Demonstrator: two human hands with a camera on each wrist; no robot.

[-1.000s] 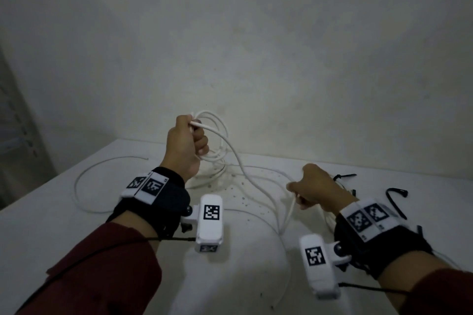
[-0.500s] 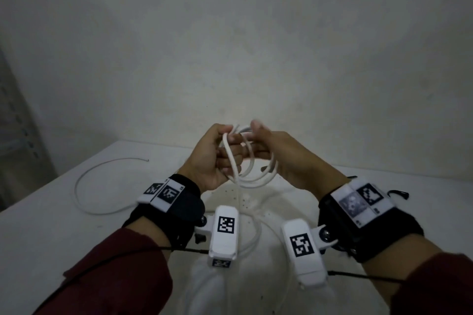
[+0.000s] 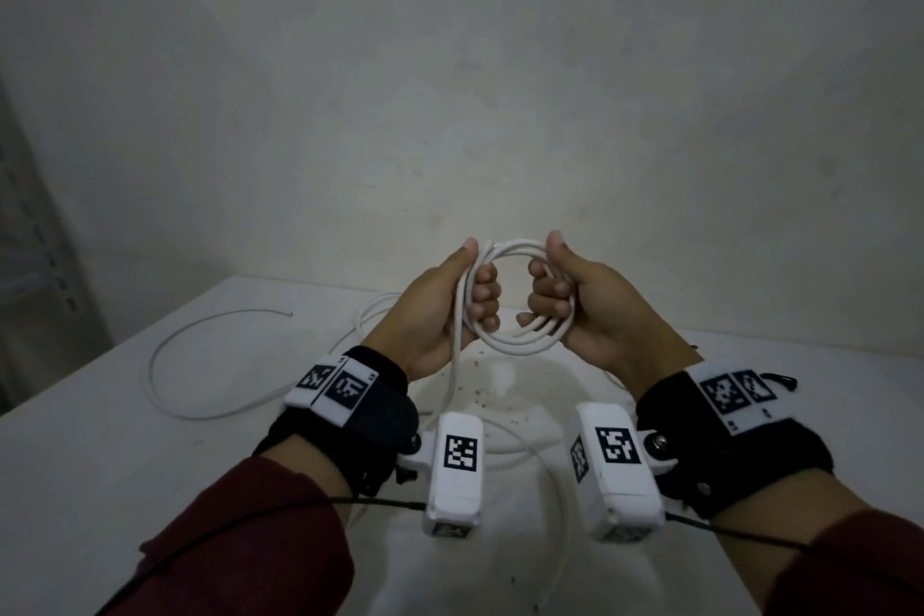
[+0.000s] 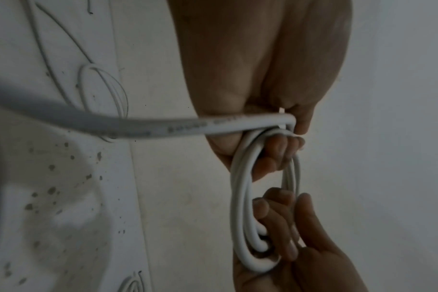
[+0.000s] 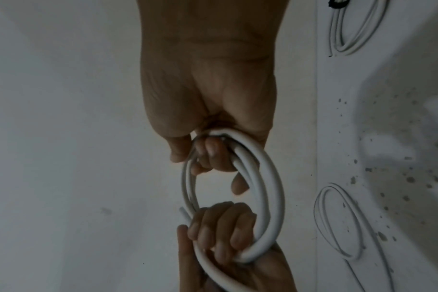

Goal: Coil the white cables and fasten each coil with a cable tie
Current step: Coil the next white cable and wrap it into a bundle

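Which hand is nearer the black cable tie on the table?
Right. The right hand grips the coil above the table, with the cable tie just beyond its wrist; the left hand holds the coil's far side.

Smooth white plastic-sheathed cable, matt speckled white table, black fabric wristbands

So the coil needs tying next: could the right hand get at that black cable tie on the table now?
Probably not yet: the right hand grips the coil, and the cable tie lies beyond its wrist.
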